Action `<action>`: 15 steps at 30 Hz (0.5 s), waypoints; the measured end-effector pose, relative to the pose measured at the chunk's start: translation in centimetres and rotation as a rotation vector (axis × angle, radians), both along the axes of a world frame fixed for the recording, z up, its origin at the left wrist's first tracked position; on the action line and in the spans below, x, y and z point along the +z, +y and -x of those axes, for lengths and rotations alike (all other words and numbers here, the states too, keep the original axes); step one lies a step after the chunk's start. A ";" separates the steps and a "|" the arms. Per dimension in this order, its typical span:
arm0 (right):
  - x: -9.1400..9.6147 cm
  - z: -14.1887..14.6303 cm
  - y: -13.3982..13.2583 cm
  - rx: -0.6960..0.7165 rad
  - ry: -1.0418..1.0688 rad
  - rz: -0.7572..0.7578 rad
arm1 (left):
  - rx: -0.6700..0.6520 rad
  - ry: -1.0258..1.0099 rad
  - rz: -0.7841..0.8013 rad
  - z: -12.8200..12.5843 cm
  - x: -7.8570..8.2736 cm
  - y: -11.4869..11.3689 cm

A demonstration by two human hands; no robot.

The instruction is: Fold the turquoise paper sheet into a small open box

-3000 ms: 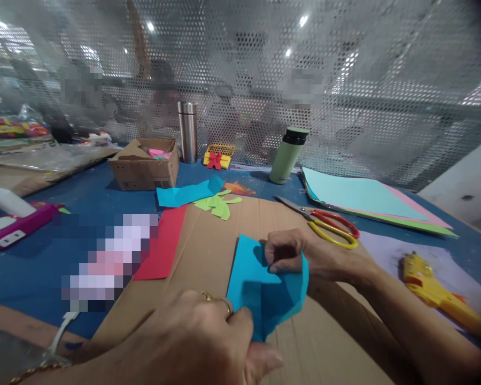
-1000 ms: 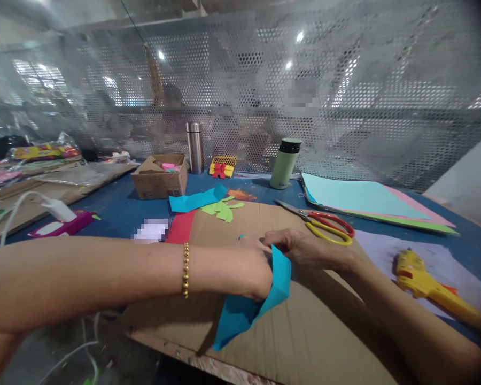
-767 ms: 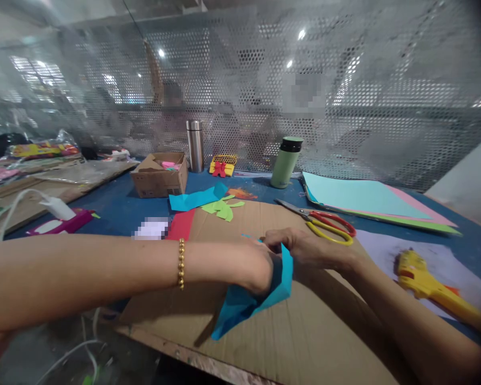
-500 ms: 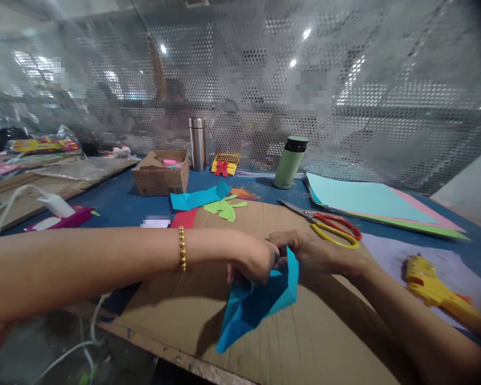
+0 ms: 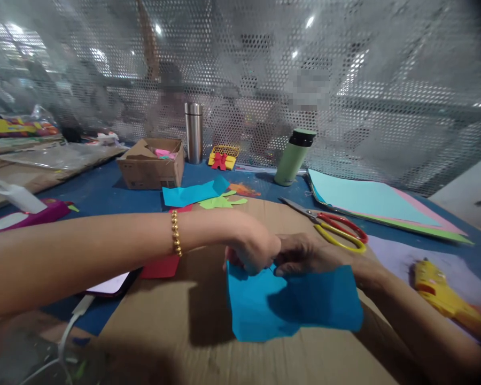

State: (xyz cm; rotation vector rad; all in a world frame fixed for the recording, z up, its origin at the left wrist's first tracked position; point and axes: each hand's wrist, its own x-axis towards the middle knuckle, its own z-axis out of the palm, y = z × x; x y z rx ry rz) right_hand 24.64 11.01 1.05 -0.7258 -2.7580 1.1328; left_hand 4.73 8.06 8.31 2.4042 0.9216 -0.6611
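Blue paper [image 5: 292, 307], uneven-edged, spreads wider than before; your left hand [image 5: 254, 248] and right hand [image 5: 304, 254] pinch its far edge.

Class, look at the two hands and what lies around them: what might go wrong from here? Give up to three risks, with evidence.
1. Both the left hand and the right hand hold the blue paper near its far edge, so uneven pulling might crease or tear it.
2. The scissors lie just beyond the right hand, which could knock them.
3. The yellow glue gun lies near the right forearm; if hot, which isn't visible, it might burn.
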 end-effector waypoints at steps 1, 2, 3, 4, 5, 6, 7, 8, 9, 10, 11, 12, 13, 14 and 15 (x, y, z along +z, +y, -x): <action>0.2 0.1 -0.1 0.003 -0.006 0.003 | -0.003 -0.009 -0.014 0.1 0.0 0.0; 0.3 0.1 -0.2 -0.002 -0.014 0.004 | -0.001 -0.006 -0.027 0.2 0.0 -0.1; 0.4 0.1 -0.3 -0.009 -0.022 0.001 | 0.006 0.008 -0.042 0.3 -0.1 -0.1; 0.5 0.1 -0.3 -0.018 -0.029 -0.006 | 0.015 0.031 -0.056 0.4 -0.1 -0.1; 0.6 0.1 -0.4 -0.027 -0.034 -0.016 | 0.022 0.053 -0.066 0.4 -0.2 -0.2; 0.6 0.1 -0.4 -0.036 -0.039 -0.026 | 0.032 0.065 -0.073 0.5 -0.3 -0.1; 0.6 0.1 -0.4 -0.045 -0.043 -0.035 | 0.038 0.065 -0.073 0.5 -0.4 -0.1; 0.6 0.1 -0.4 -0.055 -0.053 -0.040 | 0.036 0.057 -0.067 0.5 -0.6 0.0; 0.6 0.1 -0.3 -0.070 -0.067 -0.045 | 0.026 0.044 -0.059 0.5 -0.7 0.0; 0.5 0.1 -0.3 -0.084 -0.079 -0.052 | 0.007 0.030 -0.047 0.5 -0.9 0.1; 0.5 0.0 -0.3 -0.096 -0.085 -0.058 | -0.015 0.024 -0.039 0.5 -1.0 0.2; 0.4 0.0 -0.3 -0.107 -0.088 -0.062 | -0.036 0.025 -0.035 0.5 -1.0 0.3; 0.5 0.1 -0.4 -0.118 -0.086 -0.066 | -0.048 0.026 -0.031 0.5 -1.0 0.3; 0.5 0.1 -0.4 -0.125 -0.084 -0.067 | -0.047 0.024 -0.029 0.5 -1.0 0.3; 0.6 0.2 -0.5 -0.131 -0.084 -0.065 | -0.037 0.021 -0.028 0.6 -1.0 0.3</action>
